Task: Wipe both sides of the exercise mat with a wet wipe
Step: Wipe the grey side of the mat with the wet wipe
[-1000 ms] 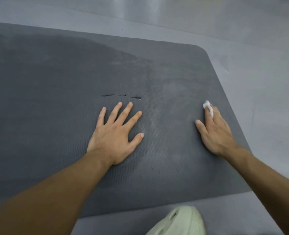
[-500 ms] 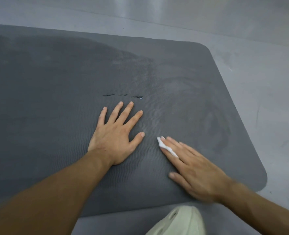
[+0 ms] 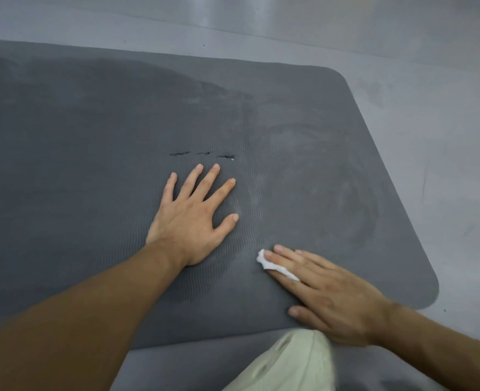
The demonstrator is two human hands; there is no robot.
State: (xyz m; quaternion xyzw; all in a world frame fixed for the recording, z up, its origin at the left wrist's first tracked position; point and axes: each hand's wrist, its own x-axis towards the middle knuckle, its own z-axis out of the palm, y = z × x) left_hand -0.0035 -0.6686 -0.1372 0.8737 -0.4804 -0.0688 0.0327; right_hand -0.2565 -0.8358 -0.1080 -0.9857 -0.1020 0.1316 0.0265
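- Head view: dark grey exercise mat [image 3: 92, 179] lies flat on the grey floor [image 3: 430, 66] and fills most of the frame; its rounded corners sit at upper right and lower right.
- Left hand [image 3: 193, 218], frame centre: palm down on the mat, fingers spread wide, holding nothing.
- Right hand [image 3: 326, 294], lower right: laid flat on the mat, fingers extended toward the left hand, thumb out toward the bottom edge.
- White wet wipe [image 3: 272, 263]: crumpled, pinned under the right fingertips against the mat, just right of and below the left thumb. Hand presses on it rather than closing around it.
- Curved streak marks on the mat, right half of the frame.
- Three short dark marks [image 3: 202, 154] in a row just above the left fingertips.
- Pale green shoe [image 3: 289, 362] at bottom centre, toe at the mat's near edge.
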